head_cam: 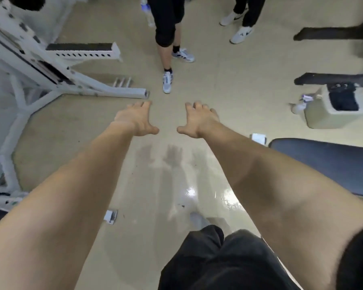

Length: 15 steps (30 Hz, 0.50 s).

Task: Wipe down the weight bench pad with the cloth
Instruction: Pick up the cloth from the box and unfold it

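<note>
Both my arms stretch straight out over the beige floor. My left hand [137,120] and my right hand [198,120] hang side by side, palms down, fingers spread, holding nothing. The dark blue weight bench pad [331,162] lies at the right edge, to the right of my right forearm and partly hidden by it. A dark cloth [344,100] rests on top of a beige container [323,118] at the far right, beyond the pad. Beside that container stands a spray bottle [301,105].
A white gym machine frame [50,65] fills the left side, its foot reaching toward centre. Two people's legs and trainers [168,80] stand ahead on the floor. Black equipment feet [331,78] sit at the upper right. Small white brackets [110,216] lie on the floor.
</note>
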Each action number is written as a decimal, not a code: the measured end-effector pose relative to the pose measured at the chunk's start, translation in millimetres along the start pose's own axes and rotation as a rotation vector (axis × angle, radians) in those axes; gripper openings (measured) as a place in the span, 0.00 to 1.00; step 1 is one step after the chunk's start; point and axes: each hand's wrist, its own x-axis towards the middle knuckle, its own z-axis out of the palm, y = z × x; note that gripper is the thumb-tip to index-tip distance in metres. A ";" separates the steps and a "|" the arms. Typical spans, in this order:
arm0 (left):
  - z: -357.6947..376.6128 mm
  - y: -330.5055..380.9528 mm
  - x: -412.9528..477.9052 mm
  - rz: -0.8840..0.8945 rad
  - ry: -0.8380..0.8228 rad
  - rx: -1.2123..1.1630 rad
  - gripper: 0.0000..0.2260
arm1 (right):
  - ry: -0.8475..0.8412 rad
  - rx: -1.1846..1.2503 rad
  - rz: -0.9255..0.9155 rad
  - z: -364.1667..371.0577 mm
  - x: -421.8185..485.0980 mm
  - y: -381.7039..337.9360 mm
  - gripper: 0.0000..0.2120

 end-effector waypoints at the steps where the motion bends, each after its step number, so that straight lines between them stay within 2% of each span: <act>1: 0.3 27.2 6.0 0.045 -0.006 0.014 0.46 | 0.010 0.025 0.046 1.0 -9.1 27.2 0.42; 5: 3.4 172.9 16.2 0.300 -0.017 0.119 0.45 | 0.071 0.135 0.281 2.1 -66.4 157.9 0.39; 11: 15.2 369.2 -2.4 0.590 -0.019 0.247 0.44 | 0.162 0.268 0.581 -3.9 -171.3 318.4 0.35; 15: 23.1 481.3 -18.0 0.763 -0.009 0.265 0.45 | 0.212 0.305 0.768 -4.0 -241.7 409.0 0.39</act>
